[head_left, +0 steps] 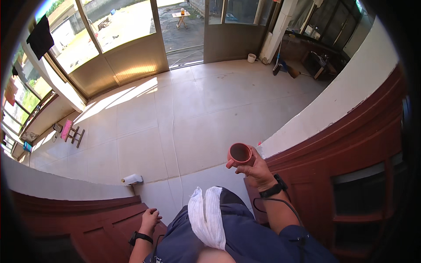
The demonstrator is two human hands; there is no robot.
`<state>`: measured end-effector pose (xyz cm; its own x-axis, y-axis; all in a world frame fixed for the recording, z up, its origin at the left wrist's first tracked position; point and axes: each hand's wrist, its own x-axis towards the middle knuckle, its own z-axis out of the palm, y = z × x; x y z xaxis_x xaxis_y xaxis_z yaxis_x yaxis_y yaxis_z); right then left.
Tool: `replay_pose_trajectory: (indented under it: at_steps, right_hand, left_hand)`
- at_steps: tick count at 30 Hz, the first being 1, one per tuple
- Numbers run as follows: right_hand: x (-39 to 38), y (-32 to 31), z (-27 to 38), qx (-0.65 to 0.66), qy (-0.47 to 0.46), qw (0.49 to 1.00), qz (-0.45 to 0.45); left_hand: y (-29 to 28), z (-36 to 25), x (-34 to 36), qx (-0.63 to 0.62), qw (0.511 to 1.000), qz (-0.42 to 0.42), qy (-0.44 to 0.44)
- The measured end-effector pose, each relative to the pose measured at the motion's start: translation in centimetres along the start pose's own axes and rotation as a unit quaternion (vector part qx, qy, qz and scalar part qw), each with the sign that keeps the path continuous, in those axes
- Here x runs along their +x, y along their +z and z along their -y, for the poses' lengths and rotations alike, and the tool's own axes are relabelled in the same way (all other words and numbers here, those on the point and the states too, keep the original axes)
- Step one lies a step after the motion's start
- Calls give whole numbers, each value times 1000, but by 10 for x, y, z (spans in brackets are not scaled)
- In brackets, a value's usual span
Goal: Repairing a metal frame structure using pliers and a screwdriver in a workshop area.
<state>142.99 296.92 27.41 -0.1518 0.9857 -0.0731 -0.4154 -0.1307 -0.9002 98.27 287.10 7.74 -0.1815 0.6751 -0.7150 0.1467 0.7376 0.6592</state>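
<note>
One reddish cup is positioned at 10 o'clock from the right hand, which grips it by the body. The cup's mouth faces up; its handle projects between 7 and 8 o'clock. The left hand, at 8 o'clock from the cup, has loosely curled fingers; full closure cannot be determined. White cloth lies over dark blue clothing, at 7 o'clock from the cup.

The mug looks smooth, ceramic or plastic unclear; beyond it, the floor is smooth, faintly glossy tile; right of the mug, the door resembles painted wood; below the mug, the towel is crinkled cloth, the shirt matt fabric.
</note>
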Motion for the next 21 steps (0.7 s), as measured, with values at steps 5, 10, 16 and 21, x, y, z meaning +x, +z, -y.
replay_pose_trajectory:
  at_steps: [5,10,16,21]
  right_hand:
    - [113,-44,15,0,-26,998,-55]
    - [244,-94,34,0,-59,996,-68]
    - [406,-140,80,-28,-43,998,-48]
    - [540,-158,108,-29,-31,999,-34]
  left_hand:
    - [14,-138,107,54,998,-7,32]
    - [51,-218,178,51,999,-15,-3]
    - [92,-316,232,73,996,10,-45]
    - [111,-404,305,96,991,-8,-90]
